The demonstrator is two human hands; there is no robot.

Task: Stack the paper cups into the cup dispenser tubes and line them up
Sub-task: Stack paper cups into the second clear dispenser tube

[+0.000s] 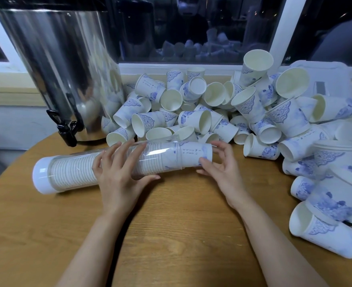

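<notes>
One dispenser tube [75, 170]: clear plastic, lying on its side on the bench, running from just short of the right hand, under the left hand, and on out to the left.
White cap [41, 176]: closes the tube's far end, well out to the left of the left hand.
Nested cups [67, 172]: packed tight inside the tube, rim after rim, from the cap to the open mouth between the two hands.
End cup [193, 155]: pokes out of that mouth, base toward the right hand, blue print showing.
Left hand [119, 172]: wrapped over the tube's middle, fingers curled across the top, thumb low on the near side, gripping the tube.
Right hand [222, 168]: at the exposed end of the stack, thumb tip on the end cup's near side, fingers arched over its far edge, holding that cup.
Loose cups [212, 104]: a big blue-and-white jumble beyond both hands, heaped higher to the right of the right hand, most lying on their sides.
Urn [67, 69]: shiny steel, beyond and left of the left hand, with a black tap at its foot.
Bench [171, 235]: wood grain with a rounded edge, both forearms reaching in over it.
Window [191, 27]: dark glass behind the pile, with cups reflected in it.
</notes>
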